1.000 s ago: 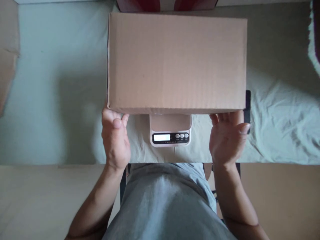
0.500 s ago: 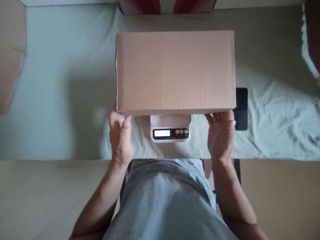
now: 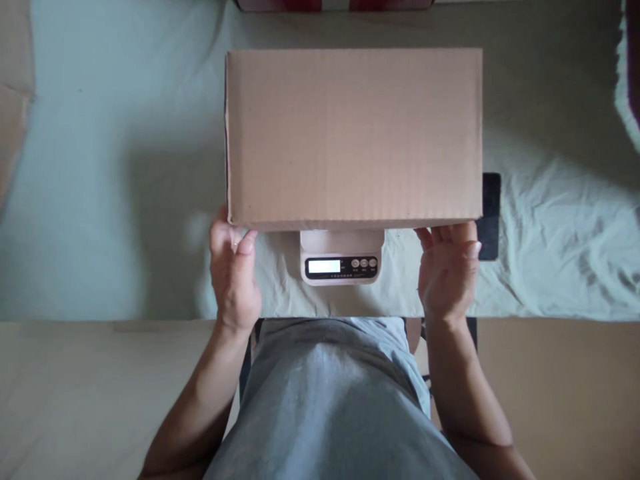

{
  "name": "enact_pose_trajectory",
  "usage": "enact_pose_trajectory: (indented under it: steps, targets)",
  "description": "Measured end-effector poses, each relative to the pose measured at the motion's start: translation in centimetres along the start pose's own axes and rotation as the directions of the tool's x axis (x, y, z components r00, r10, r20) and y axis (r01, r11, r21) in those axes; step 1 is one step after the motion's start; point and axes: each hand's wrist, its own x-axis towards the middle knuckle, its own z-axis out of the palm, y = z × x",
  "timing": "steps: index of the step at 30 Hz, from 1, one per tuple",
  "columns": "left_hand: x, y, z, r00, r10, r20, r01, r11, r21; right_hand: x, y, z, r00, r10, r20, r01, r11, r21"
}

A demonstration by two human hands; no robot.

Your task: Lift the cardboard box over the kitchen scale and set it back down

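A closed brown cardboard box [image 3: 355,137] is over a white digital scale [image 3: 341,277], hiding most of its platform. The scale's display glows, but I cannot read its digits. My left hand [image 3: 236,270] grips the box's near left corner, its thumb toward me and its other fingers partly hidden. At the near right corner my right hand [image 3: 449,270] supports the box, its fingertips under the lower edge. Whether the box touches the scale is hidden.
A dark flat object [image 3: 491,227], like a phone, lies partly behind the box's right side. Light green cloth [image 3: 170,87] covers the table. Brown cardboard [image 3: 15,100] is at the left edge; a red and white box [image 3: 285,5] stands at the back.
The cardboard box looks larger and seems raised toward me, with both hands on it and slightly farther apart. The scale has stayed in place; the view has shifted a little.
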Motion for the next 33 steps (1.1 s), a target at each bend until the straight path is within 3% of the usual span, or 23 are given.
enact_pose_trajectory:
  steps: [11,16,20,26,33]
  targets:
    - [-0.6,0.9,1.7,1.000,-0.002,0.030,0.003,0.999,-0.046,0.4,-0.1,0.6,0.996,-0.076,-0.048,0.073,0.996,-0.050]
    - [2.5,2.3,2.6,0.993,0.114,0.023,-0.112,0.992,-0.063,3.0,-1.7,1.4,0.988,-0.154,-0.007,0.154,0.988,0.002]
    - [5.9,3.0,3.6,0.977,0.207,0.047,-0.201,0.973,-0.110,5.5,-2.7,2.3,0.991,-0.137,0.000,0.137,0.990,0.023]
    - [9.5,0.5,3.9,0.981,0.186,0.055,-0.183,0.981,-0.062,8.9,-0.5,2.5,0.992,-0.097,0.078,0.100,0.994,-0.031]
    - [10.0,-3.0,3.9,0.988,0.147,0.054,-0.145,0.989,-0.032,9.3,2.9,2.6,0.995,-0.033,0.097,0.042,0.995,-0.087]
